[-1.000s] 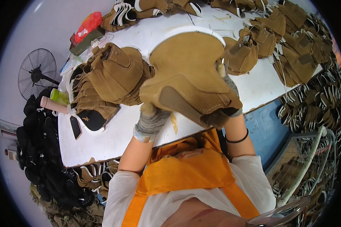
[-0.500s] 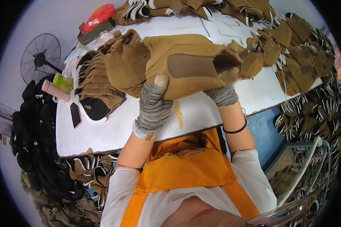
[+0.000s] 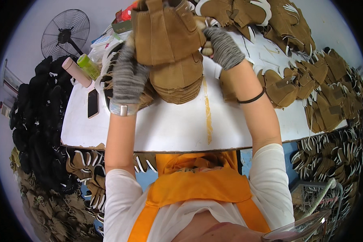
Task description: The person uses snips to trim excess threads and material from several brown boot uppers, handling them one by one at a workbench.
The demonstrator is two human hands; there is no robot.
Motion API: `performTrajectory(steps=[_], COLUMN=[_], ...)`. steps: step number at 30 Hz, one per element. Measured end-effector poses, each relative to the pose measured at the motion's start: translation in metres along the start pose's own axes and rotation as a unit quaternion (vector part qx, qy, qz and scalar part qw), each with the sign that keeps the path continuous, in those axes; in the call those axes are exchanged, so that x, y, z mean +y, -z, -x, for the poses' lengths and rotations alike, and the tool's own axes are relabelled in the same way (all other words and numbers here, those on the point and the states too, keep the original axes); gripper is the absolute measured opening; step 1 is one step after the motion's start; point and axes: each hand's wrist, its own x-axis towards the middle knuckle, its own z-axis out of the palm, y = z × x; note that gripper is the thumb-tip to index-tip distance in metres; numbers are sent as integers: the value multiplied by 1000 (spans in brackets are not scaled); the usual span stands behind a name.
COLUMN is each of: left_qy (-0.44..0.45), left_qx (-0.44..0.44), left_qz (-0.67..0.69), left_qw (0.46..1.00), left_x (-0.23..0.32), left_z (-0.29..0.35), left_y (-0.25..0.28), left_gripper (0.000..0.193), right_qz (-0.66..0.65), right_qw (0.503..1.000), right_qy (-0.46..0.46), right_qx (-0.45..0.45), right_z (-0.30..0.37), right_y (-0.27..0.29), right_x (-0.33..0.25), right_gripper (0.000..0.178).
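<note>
A brown suede boot upper (image 3: pixel 167 38) is held up at the far side of the table, its top running out of view. My left hand (image 3: pixel 129 78), in a grey striped glove with bare fingertips, grips its left side; part of those fingers is hidden behind the suede. On the other side, my right hand (image 3: pixel 224 48), gloved the same way, has its fingers curled at the upper's right edge. Just below and behind the held piece lies a stack of similar boot uppers (image 3: pixel 179 86), layered one on another.
The white table (image 3: pixel 161 129) carries a phone (image 3: pixel 93 103), a pink bottle (image 3: pixel 76 72) and a green cup (image 3: pixel 88 66) at left. More uppers (image 3: pixel 280 86) lie at right, others (image 3: pixel 246 12) at the back. A fan (image 3: pixel 64 36) stands far left, dark piles (image 3: pixel 40 133) below it.
The boot upper has gone from tilted sideways, with its opening to the right, to standing over the stack farther away. Both hands have moved away from me, the left one also leftward.
</note>
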Motion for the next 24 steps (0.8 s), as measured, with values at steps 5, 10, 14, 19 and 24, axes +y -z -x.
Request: performTrajectory(steps=[5, 10, 14, 19, 24], left_qy=[-25, 123, -20, -275, -336], left_qx=[-13, 47, -5, -69, -199], left_qz=[-138, -107, -501, -562, -674], left_qw=[990, 985, 865, 777, 627], left_x=[-9, -6, -3, 8, -7], left_z=[-3, 4, 10, -2, -23], left_y=[39, 40, 43, 20, -59], left_gripper=[30, 38, 48, 45, 36], right_qz=[51, 260, 269, 349, 482], right_qw=[997, 962, 951, 866, 657], right_qy=[34, 48, -42, 232, 552], right_qx=[39, 73, 147, 274, 177], right_z=[-5, -3, 12, 8, 12], right_y=[-7, 23, 36, 35, -25], right_x=[12, 36, 64, 52, 8], right_gripper=[29, 30, 40, 41, 28])
